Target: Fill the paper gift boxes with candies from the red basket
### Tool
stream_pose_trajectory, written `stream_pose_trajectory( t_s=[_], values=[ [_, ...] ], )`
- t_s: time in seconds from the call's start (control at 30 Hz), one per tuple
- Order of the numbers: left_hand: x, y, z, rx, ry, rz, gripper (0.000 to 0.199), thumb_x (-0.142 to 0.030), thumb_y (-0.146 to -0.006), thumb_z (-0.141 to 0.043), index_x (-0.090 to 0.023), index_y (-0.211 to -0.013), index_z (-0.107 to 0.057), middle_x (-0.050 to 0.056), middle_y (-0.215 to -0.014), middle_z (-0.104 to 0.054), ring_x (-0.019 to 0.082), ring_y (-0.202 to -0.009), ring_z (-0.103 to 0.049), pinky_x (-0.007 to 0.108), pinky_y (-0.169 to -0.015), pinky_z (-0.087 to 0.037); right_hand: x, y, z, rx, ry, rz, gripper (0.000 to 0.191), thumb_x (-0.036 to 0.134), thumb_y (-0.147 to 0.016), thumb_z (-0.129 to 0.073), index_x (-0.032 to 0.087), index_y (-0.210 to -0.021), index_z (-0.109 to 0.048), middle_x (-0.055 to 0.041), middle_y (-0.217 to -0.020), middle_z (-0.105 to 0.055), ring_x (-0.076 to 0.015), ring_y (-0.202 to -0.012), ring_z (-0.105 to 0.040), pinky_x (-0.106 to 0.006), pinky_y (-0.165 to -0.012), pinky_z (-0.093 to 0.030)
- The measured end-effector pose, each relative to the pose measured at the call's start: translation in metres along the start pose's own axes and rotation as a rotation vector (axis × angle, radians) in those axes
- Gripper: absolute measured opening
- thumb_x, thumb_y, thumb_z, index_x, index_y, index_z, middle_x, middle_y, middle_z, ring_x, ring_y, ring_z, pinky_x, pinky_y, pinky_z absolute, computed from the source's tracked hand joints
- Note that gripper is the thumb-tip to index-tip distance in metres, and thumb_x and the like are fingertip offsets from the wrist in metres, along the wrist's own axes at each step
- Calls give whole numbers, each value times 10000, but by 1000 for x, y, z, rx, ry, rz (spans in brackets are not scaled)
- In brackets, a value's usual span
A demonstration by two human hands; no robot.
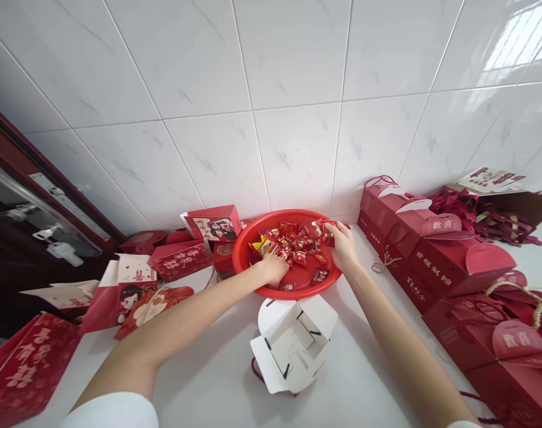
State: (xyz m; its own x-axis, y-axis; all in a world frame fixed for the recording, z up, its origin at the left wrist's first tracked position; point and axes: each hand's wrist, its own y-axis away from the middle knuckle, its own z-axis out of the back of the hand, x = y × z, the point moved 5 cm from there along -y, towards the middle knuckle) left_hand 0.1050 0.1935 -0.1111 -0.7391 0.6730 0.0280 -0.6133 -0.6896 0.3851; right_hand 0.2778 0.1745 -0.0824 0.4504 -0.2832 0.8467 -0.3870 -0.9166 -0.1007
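A red plastic basket [298, 291] stands against the tiled wall, with several red-wrapped candies [293, 241] and a yellow one inside. My left hand [274, 270] reaches into its front left part, fingers curled down among the candies; what they grip, if anything, is hidden. Over the basket's right rim, my right hand [342, 244] is closed on red-wrapped candies [327, 230]. Just in front of the basket sits a gift box [298, 345] with its white flaps spread and its white inside showing no candy. A dark red cord lies at the box's left side.
Closed red gift boxes [449, 267] line the right side. Behind them, an open carton [533, 205] holds dark red ribbons. More red boxes and bags [182, 260] stand at the left, beside a dark door with a metal handle [19, 212].
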Motion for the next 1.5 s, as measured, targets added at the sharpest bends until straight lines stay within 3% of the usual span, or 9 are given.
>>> stream_pose_trajectory(
  t_s=[0.1, 0.27, 0.4, 0.57, 0.77, 0.9, 1.07, 1.5],
  values=[
    [3, 1, -6, 52, -95, 51, 340, -101, -563, -792, -152, -896, -749, 204, -1005, -726, 405, -1052, -660, 520, -937, -511, 0, 0, 0, 6, 5, 0, 274, 408, -576, -806, 220, -657, -625, 41, -630, -621, -132, -611, -545, -265, -596, -448],
    [2, 6, -4, 89, -122, 72, 352, -71, -582, -765, -154, -924, -753, 200, -1006, -733, 374, -1038, -677, 452, -892, -549, -1, 0, 0, 5, 2, 5, 257, 393, -579, -803, 218, -659, -632, 34, -653, -642, -131, -621, -548, -260, -600, -445],
    [-3, 13, 4, 125, -141, 53, 298, -79, -606, -725, -127, -898, -759, 208, -981, -741, 358, -958, -704, 408, -828, -565, -2, -1, 1, -1, 4, 4, 251, 377, -571, -797, 209, -659, -633, 35, -654, -639, -123, -622, -536, -244, -592, -428],
    [-8, 21, 18, 144, -27, -31, 183, -165, -748, -605, -132, -833, -764, 153, -848, -754, 301, -785, -712, 348, -696, -538, -2, -1, 1, 14, 3, -18, 263, 380, -574, -785, 204, -671, -615, 40, -651, -628, -125, -629, -538, -243, -600, -431],
    [2, 19, 33, -58, 352, -95, 362, -76, -750, -511, -147, -1015, -749, 56, -772, -748, 199, -735, -691, 252, -667, -491, -1, 0, 0, 5, 27, -19, 288, 403, -568, -785, 209, -688, -609, 36, -664, -627, -132, -635, -544, -248, -603, -442],
    [11, 15, 40, -270, 617, -141, 417, -83, -744, -505, -151, -1094, -720, 56, -935, -754, 194, -837, -690, 261, -753, -507, 1, 1, -1, 0, 42, -14, 302, 422, -561, -778, 211, -682, -600, 38, -643, -618, -132, -617, -543, -251, -600, -451],
    [15, 14, 45, -411, 1009, -259, 353, -178, -778, -591, -145, -1122, -664, 104, -1142, -704, 219, -1050, -656, 312, -877, -515, 2, 2, -3, 19, 51, -21, 304, 428, -562, -774, 212, -703, -614, 25, -664, -646, -150, -637, -576, -272, -626, -481],
    [24, 18, 50, -668, 1284, -241, 376, -285, -707, -749, -153, -1047, -655, 89, -1129, -674, 199, -1009, -631, 329, -874, -517, 0, 6, -9, 200, 147, -43, 352, 492, -608, -800, 214, -774, -662, -25, -820, -719, -233, -837, -664, -334, -741, -526]
  ],
)
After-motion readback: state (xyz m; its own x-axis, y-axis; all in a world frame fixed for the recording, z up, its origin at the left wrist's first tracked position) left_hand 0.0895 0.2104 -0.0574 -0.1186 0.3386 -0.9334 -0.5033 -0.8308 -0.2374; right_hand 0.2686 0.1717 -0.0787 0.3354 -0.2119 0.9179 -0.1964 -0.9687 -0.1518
